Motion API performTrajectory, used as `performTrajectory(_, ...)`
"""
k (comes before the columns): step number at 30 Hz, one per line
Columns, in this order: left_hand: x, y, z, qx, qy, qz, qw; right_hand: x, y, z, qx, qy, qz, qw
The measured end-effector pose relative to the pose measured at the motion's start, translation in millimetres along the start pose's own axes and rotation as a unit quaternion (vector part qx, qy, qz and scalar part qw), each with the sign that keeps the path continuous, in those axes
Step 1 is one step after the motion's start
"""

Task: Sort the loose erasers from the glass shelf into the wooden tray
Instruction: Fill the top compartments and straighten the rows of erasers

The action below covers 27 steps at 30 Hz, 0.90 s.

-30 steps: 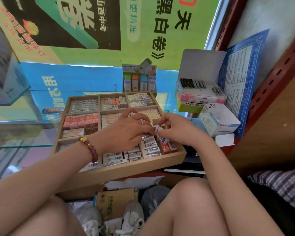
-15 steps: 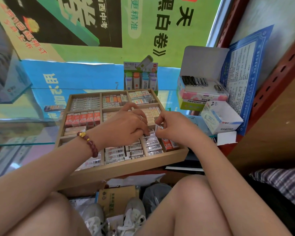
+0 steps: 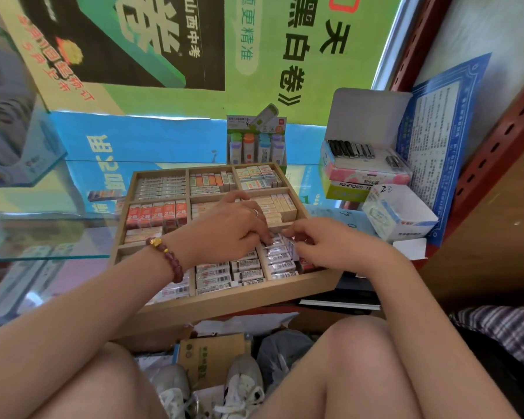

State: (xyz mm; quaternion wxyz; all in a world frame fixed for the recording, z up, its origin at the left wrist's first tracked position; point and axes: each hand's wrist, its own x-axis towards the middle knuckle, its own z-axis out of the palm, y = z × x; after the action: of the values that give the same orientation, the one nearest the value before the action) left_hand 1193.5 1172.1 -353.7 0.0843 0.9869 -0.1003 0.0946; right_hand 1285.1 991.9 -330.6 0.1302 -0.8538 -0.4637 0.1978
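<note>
At the far left, the clear, green-edged glass shelf (image 3: 43, 237) carries a small dark-sleeved packet (image 3: 105, 195), possibly a loose eraser waiting to be sorted. Beside it sits the pale wooden tray divided into compartments (image 3: 224, 300), and its near rim seems to reach past the shelf's edge. That is the first risk, because firm downward pressure at the front could tilt the tray and slide its contents toward the floor.

The left hand (image 3: 230, 228) hangs over the tray's middle, fingers curled, tips down among the packed row of white barcode-wrapped erasers (image 3: 280, 263) in the near right compartment. Whether it pinches one or merely steadies the row, I cannot tell.

Just to the right, the right hand (image 3: 324, 246) pinches a small white wrapped eraser (image 3: 291, 247) standing on edge at the top of that row. The row looks tight (little slack shows), so forcing the piece in may pop its neighbours up or over the divider. The two hands nearly touch, and a knock could shake the eraser loose.

Further right, an open white-and-blue cardboard box (image 3: 400, 219) stands close enough to catch an elbow.
</note>
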Motion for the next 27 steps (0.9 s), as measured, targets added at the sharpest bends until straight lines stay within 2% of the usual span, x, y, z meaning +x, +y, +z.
performTrajectory(7, -2.7, -0.1, -1.5, -0.007, -0.014, -0.009, 1.000, 1.2, -7.6, -5.7, -0.020, 0.032, 0.013, 0.999)
performTrajectory(12, -3.0, 1.6, -2.2, -0.012, -0.012, -0.016, 1.000, -2.0, -19.8, -2.2, -0.118, 0.030, 0.027, 0.992)
performTrajectory(15, -3.3, 1.8, -3.1, -0.012, -0.018, -0.018, 1.000, -3.0, -15.3, -3.5, -0.097, 0.051, 0.032, 0.993)
performTrajectory(20, -3.6, 3.2, -4.7, -0.030, -0.023, -0.029, 0.999, -1.2, -8.1, -1.9, -0.037, 0.027, 0.034, 0.998)
performTrajectory(27, -6.9, 1.4, -3.5, -0.034, -0.022, -0.024, 0.999, 0.8, -10.9, 0.3, -0.051, 0.033, 0.051, 0.997)
